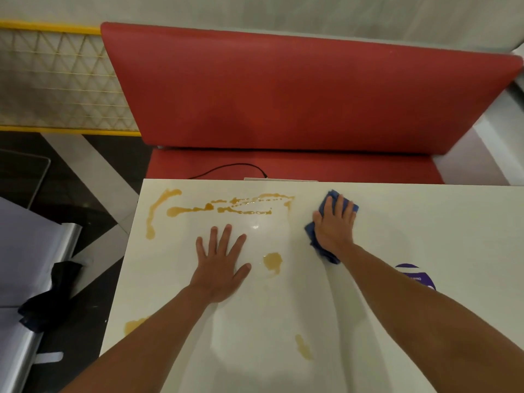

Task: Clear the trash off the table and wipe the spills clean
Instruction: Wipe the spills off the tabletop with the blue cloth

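Observation:
The white table (411, 217) carries amber spills: a long streaked band (226, 207) along the far edge, a curved streak (154, 214) at the far left, a blot (272, 261) in the middle, and smaller patches near the left edge (133, 326) and near me (303, 347). My left hand (219, 262) lies flat on the table with fingers spread, just left of the middle blot. My right hand (334, 225) presses flat on a blue cloth (314, 236) at the right end of the far band.
A red bench seat with a red backrest (297, 92) stands behind the table, with a black cable (226, 168) on the seat. A purple round sticker (416, 276) is on the table by my right forearm. A trolley with a black bag (51, 290) stands at the left.

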`<state>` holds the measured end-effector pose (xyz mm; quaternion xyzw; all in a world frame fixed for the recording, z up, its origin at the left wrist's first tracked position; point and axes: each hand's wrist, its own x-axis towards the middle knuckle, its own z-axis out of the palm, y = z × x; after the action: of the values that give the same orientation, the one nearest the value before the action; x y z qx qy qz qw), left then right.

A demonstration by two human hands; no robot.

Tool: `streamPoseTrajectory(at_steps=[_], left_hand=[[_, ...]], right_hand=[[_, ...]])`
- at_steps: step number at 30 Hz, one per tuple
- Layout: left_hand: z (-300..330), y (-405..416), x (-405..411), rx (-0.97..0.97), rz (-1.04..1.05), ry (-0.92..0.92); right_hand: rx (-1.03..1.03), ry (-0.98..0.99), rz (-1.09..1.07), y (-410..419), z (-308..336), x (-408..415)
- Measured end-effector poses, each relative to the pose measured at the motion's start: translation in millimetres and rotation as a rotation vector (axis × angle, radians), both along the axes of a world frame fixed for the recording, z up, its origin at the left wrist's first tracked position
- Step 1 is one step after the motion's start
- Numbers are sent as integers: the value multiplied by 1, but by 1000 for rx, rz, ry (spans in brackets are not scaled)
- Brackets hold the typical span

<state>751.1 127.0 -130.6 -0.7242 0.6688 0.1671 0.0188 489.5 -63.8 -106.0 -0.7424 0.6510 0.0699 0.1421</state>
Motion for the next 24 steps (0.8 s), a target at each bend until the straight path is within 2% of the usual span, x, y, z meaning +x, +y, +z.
streamPoseTrajectory(at_steps=[2,5,8,11,13,15,19,21,24], left_hand=[[1,0,-1,5,0,3],[2,1,0,2,4,1],[4,0,1,5,1,26],[4,0,0,22,-6,33],[5,0,0,30,-3,26],[7,-1,0,46,-5,17],[9,-1,-1,63,-5,14],[10,-2,-1,74,-6,7],[10,-2,-2,96,-3,-16]], right_hand=[[-31,-84,83,11,1,30],[-85,-65,399,47,-12,29],[-52,-97,542,90,-12,-12],[11,-65,661,89,-9,-71],[23,-17,659,60,-9,-94],[22,25,518,20,-7,-90],[113,73,228,-29,-8,-21],[66,41,251,-19,-13,22],[-53,-21,491,29,-11,54]])
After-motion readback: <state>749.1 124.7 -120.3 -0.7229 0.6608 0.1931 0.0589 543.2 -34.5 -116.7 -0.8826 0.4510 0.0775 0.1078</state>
